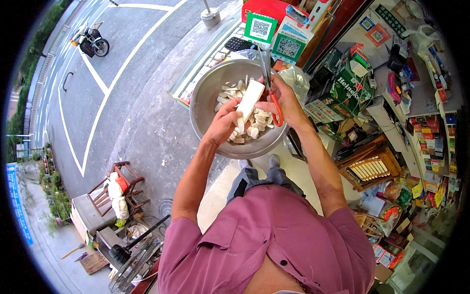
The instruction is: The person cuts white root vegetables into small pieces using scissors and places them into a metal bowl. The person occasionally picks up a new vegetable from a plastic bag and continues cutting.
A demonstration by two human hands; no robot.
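My left hand (225, 122) pinches the lower end of a smooth white rectangular slab (250, 99), tilted over a wide metal bowl (199, 100). A thin white piece hangs by its fingertips. My right hand (288, 100) is closed around scissors (276, 109) with orange-red handles; their blades point away from me, beyond the slab. The right thumb lies against or very close to the slab's right side. Many cut white pieces (252, 131) lie in the bowl below both hands. What the slab is made of I cannot tell for certain.
Beyond the bowl are a glass-topped counter (182, 84), a black calculator (238, 44) and a green code sign (260, 28). Green cartons (350, 81) and shop goods crowd the right. A wooden chair (122, 188) stands left; a motorcycle (93, 41) is on the road.
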